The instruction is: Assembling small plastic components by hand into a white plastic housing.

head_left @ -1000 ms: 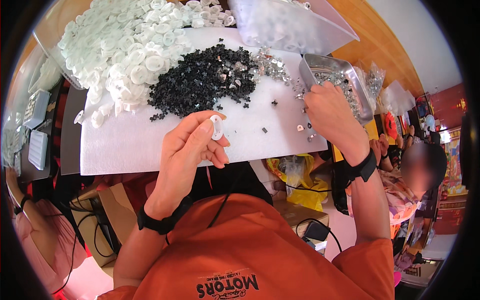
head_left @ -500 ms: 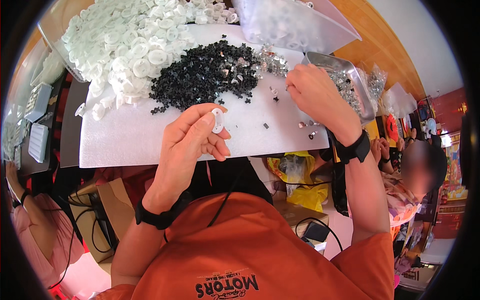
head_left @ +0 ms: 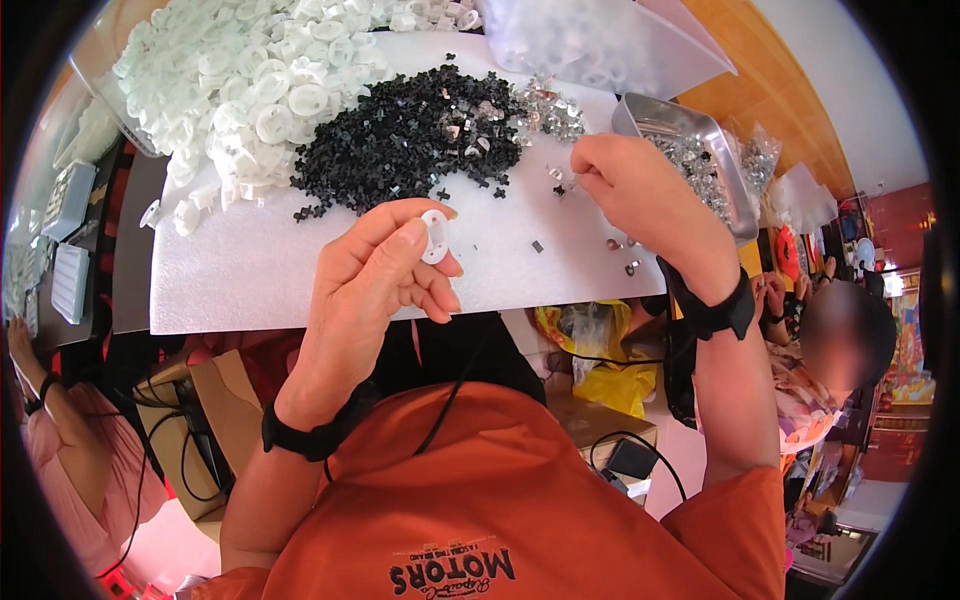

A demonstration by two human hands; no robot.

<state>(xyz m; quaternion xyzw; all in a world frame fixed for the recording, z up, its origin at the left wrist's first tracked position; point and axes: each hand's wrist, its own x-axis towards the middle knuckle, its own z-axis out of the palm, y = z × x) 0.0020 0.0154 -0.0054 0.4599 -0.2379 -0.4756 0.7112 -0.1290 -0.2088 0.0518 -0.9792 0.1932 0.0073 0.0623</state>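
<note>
Between the thumb and fingers of my left hand point(head_left: 372, 268) is a small white round plastic disc point(head_left: 435, 238) with an opening in its middle, held upright above the white foam sheet point(head_left: 240, 290). Its other fingers curl loosely below. My right hand point(head_left: 640, 182) is closed, fingertips tucked under and hidden, so I cannot make out what is in them. It hovers beside loose shiny metal pieces point(head_left: 556, 175), just left of a metal tray point(head_left: 738, 190) of similar pieces. A heap of small black cross-shaped parts point(head_left: 390, 140) lies beyond my left hand.
A large pile of white plastic rings point(head_left: 270, 100) covers the far left. A translucent bin point(head_left: 610, 50) stands at the back. Small metal bits point(head_left: 632, 268) lie near the sheet's front right. A yellow bag point(head_left: 612, 388) sits below the table. Another person point(head_left: 835, 340) is at the right.
My right hand has turned slightly, its fingers now more hidden beneath it. My left hand keeps the white disc in nearly the same spot. The whole view has shifted a little.
</note>
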